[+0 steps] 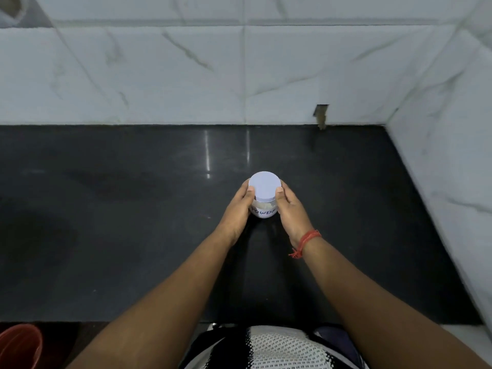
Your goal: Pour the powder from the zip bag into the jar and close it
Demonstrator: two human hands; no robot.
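A small clear jar [263, 210] stands upright on the black counter [133, 235], a little right of the middle. A pale lilac lid [264, 187] sits on top of it, and a white label with handwritten letters wraps its lower part. Some pale powder shows through the glass above the label. My left hand [237, 211] cups the jar's left side, thumb at the lid's rim. My right hand [291, 211], with a red thread around the wrist, holds the right side the same way. No zip bag is in view.
White marble-look tiled walls [239, 75] close off the counter at the back and on the right. A chipped gap in the tiles [321, 115] sits at the back wall's base. A red bucket [20, 344] shows below the counter's front edge at the lower left.
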